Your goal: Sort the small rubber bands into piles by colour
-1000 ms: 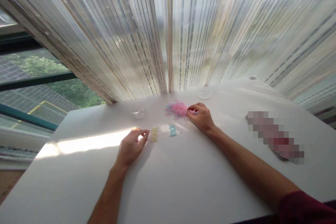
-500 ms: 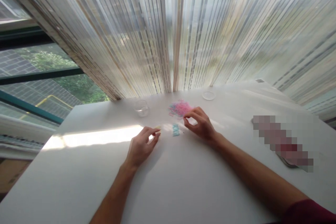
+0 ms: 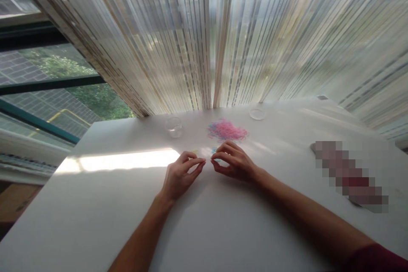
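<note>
My left hand (image 3: 179,177) is closed in a pinch above the white table, thumb against forefinger. Facing it, my right hand (image 3: 236,162) pinches too, its fingertips a small gap from the left ones. Whatever they hold is too small to make out. Just beyond the hands lies a loose pile of small pink and blue loops (image 3: 228,130). A few blue pieces (image 3: 213,151) peek out past my right fingers, mostly covered by that hand. Some pale yellow pieces (image 3: 195,152) show behind my left fingers.
A clear round cup (image 3: 174,128) stands left of the pile, and a clear round lid (image 3: 256,114) lies to its right. A blurred-out flat object (image 3: 349,176) rests on the table (image 3: 204,229) at the right. Striped curtains (image 3: 153,42) hang along the back edge.
My right hand has come away from the pile, moving left and nearer to me. My left hand has shifted right, so the two pinches now nearly meet. The blue row is now mostly hidden.
</note>
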A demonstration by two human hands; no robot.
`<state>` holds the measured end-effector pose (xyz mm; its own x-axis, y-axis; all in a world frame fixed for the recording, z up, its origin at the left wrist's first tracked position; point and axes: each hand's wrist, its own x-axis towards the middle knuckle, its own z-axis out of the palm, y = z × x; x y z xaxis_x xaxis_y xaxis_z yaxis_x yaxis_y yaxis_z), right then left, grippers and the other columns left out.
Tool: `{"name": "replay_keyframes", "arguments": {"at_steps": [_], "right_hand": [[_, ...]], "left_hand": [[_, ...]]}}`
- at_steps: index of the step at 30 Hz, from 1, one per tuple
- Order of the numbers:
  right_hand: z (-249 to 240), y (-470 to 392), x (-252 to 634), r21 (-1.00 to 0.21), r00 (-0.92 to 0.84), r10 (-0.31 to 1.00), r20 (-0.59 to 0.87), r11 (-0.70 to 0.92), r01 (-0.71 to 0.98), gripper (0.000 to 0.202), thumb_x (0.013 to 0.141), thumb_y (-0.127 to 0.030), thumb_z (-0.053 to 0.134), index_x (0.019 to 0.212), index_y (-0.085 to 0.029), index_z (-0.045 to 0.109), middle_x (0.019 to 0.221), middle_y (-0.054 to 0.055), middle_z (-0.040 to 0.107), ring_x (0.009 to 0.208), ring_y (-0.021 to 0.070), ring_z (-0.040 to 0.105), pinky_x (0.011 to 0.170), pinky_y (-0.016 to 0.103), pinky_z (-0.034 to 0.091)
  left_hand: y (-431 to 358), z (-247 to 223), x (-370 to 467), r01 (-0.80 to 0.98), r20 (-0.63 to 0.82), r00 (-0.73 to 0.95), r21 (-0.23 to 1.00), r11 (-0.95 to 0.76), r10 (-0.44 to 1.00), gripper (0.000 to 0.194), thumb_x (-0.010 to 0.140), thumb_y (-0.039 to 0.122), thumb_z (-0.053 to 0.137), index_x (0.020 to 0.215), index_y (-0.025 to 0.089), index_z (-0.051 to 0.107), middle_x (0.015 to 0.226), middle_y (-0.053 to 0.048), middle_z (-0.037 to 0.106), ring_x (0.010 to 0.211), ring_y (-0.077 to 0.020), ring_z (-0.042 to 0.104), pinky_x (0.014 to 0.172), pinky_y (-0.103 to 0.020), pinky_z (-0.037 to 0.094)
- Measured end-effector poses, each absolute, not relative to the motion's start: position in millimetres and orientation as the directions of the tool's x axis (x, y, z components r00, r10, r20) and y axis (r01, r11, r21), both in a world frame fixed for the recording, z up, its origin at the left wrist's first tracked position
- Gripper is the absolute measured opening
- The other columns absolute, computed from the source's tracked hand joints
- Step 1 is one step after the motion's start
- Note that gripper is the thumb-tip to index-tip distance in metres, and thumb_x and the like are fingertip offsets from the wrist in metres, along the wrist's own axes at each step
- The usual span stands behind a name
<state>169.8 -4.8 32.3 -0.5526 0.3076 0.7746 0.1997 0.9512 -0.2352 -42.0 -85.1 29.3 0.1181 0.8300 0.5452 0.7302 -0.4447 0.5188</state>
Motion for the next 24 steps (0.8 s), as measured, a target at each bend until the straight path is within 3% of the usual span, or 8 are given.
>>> {"name": "replay_keyframes", "arguments": {"at_steps": [4,11,24], "right_hand": [[25.3,8.8,177.2,-0.343,-0.448,0.435,0.781,0.898,0.274,0.010,0.087,-0.017,0.061,0.094,-0.023,0.065,0.081,0.004,0.066,0.077,0.0184,0.059,0.074,0.034,0.052],[24.4,39.6,200.2,-0.508,-0.154,0.634,0.758,0.722,0.470,0.012,0.088,-0.018,0.057,0.083,-0.022,0.067,0.073,0.003,0.063,0.072,0.0184,0.057,0.069,0.034,0.050],[20.2,48.6,205.1,-0.651,-0.084,0.766,0.637,0.593,0.474,0.011,0.084,-0.018,0.059,0.080,-0.020,0.069,0.072,0.003,0.062,0.071,0.0181,0.056,0.069,0.033,0.048]], "left_hand": [[-82.6,37.5,-65.4,0.710,0.427,0.098,0.603,-0.364,0.899,0.016,0.089,0.033,0.066,0.093,0.022,0.077,0.084,-0.001,0.061,0.052,-0.0049,0.043,0.049,-0.019,0.040],[-78.8,30.9,-96.5,0.715,0.264,0.070,0.659,-0.233,0.962,0.017,0.085,0.037,0.069,0.089,0.025,0.080,0.075,0.000,0.062,0.057,-0.0088,0.046,0.053,-0.021,0.039],[-81.7,35.8,-95.9,0.731,0.123,0.138,0.656,-0.185,0.983,0.021,0.084,0.041,0.067,0.086,0.024,0.079,0.075,-0.001,0.065,0.055,-0.0092,0.050,0.049,-0.020,0.040]]}}
